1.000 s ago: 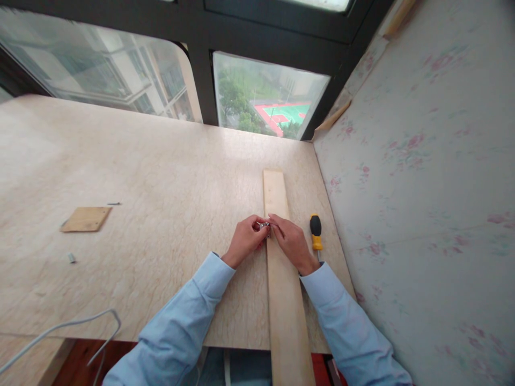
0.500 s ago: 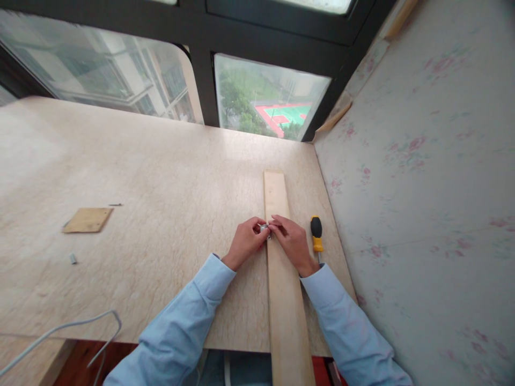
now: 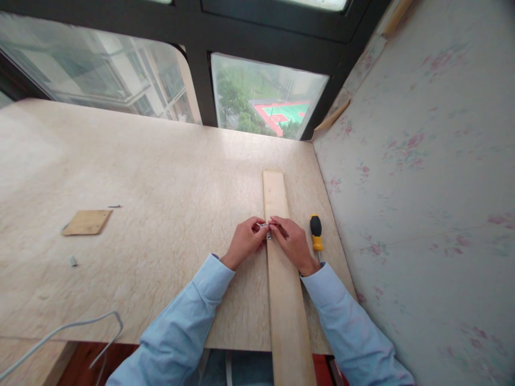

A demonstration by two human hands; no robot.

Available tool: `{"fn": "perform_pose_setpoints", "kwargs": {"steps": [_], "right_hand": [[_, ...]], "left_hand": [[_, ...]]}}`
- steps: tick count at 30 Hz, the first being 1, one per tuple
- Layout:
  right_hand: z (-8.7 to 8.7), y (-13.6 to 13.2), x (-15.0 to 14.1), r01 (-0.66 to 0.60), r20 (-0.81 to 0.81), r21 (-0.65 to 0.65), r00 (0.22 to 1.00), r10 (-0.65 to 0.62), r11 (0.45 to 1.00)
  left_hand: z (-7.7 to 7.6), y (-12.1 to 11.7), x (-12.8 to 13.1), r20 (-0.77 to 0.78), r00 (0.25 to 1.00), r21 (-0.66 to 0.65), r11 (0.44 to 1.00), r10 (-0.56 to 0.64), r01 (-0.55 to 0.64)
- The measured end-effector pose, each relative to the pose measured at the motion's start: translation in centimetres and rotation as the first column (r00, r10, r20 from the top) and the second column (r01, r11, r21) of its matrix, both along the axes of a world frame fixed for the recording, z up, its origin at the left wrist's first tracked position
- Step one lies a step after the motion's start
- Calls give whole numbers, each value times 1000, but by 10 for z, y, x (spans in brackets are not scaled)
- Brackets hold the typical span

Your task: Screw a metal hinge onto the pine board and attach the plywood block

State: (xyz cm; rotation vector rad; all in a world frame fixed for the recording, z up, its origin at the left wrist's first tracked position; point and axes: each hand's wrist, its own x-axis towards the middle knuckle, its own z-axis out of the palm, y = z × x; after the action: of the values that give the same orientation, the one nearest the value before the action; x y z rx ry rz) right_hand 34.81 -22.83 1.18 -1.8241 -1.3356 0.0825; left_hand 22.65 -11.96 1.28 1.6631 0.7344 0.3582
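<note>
A long pale wooden board lies lengthwise before me and reaches past the near edge of the surface. Over its left edge my left hand is closed, pinching a small shiny metal piece whose exact kind I cannot make out. My right hand meets it from the other side, thumb and fingers pressed together at the same spot. Whatever lies between the right fingertips is too small to name. To the right of that hand rests a screwdriver with a black and yellow handle.
On the left of the marble-patterned surface lie a thin square wooden piece, a small dark screw-like item and a little grey block. A white cable curls at the near left. A papered wall bounds the right; windows stand behind.
Both hands stay at the same spot on the board, with only slight finger movement around the metal piece. The view has shifted very slightly.
</note>
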Motion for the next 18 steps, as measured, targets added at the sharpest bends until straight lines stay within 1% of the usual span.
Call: {"fn": "perform_pose_setpoints", "kwargs": {"steps": [4,8,11,14,18], "right_hand": [[0,-1,0,-2,31,-10,1000,2,1000],[-1,-7,1,-14,38,-26,999,15,1000],[1,-10,1,-1,8,-75,1000,2,997],[4,-11,1,28,-61,-140,997,-37,990],[8,-11,1,76,-200,-220,972,-121,972]], "left_hand": [[2,-1,-1,-17,1000,20,1000,0,0],[0,-2,-1,-57,998,57,998,-11,15],[-1,-2,0,-76,997,79,997,-9,15],[2,-1,-1,-107,994,112,993,-12,24],[5,-1,-2,-113,993,144,989,-19,35]]}}
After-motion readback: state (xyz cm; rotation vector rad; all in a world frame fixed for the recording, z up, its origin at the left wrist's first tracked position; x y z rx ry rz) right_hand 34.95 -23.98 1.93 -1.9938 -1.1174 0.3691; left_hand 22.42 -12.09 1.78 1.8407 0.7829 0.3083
